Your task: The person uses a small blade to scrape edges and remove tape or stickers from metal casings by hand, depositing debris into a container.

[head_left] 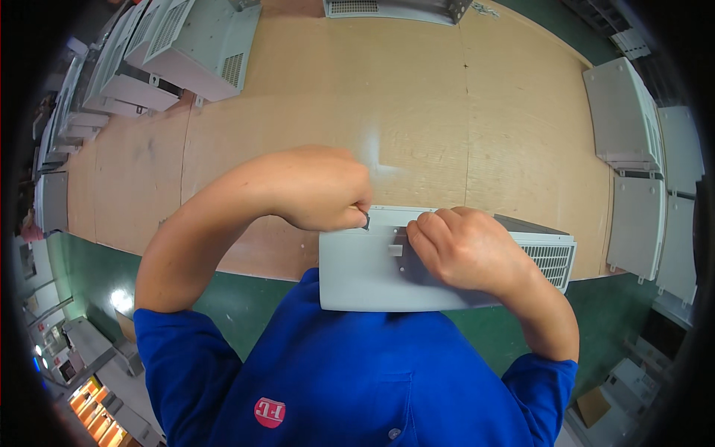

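Observation:
A light grey sheet-metal housing (357, 276) lies at the table's near edge, close against my body. It has a grille (547, 262) at its right end, and a small pale label (395, 251) and several small holes on its top face. My left hand (324, 194) is closed at the housing's far left part, pinching a small dark piece (366, 221) against its surface; most of that piece is hidden by the fingers. My right hand (462, 246) rests on the housing right of the label, fingers bent and pressed together. What lies under them is hidden.
Several grey housings (201, 56) stand along the table's left side, and more (622, 115) line the right. Another metal housing (395, 9) sits at the far edge, with small loose metal parts (485, 10) beside it. The wooden tabletop (298, 97) spreads between them.

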{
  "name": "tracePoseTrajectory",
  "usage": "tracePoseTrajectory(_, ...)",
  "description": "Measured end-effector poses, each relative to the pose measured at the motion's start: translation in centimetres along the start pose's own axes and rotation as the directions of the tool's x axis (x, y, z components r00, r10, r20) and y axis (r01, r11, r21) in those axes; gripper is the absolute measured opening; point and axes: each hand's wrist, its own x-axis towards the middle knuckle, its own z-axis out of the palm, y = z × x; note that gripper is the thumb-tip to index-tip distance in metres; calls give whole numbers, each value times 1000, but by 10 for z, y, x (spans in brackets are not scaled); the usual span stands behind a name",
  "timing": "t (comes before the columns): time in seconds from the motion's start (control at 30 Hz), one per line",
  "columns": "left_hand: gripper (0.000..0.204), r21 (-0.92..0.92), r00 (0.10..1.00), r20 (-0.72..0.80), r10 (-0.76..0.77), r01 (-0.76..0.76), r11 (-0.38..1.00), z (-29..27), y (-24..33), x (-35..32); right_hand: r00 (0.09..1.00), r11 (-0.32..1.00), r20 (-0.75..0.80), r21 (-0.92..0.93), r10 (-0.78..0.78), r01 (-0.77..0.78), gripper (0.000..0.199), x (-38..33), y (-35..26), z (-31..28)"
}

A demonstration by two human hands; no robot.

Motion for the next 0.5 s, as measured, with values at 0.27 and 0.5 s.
tracePoseTrajectory(0.27, 18, -106, 991, 132, 24, -10, 994, -4, -1, 7, 957, 715, -38, 673, 289, -189, 6, -11, 18, 15)
tracePoseTrajectory(0.5, 19, -296, 972, 217, 93, -25, 955, -4, -17, 16, 929, 622, 127, 709, 348, -331, 5, -7, 22, 15)
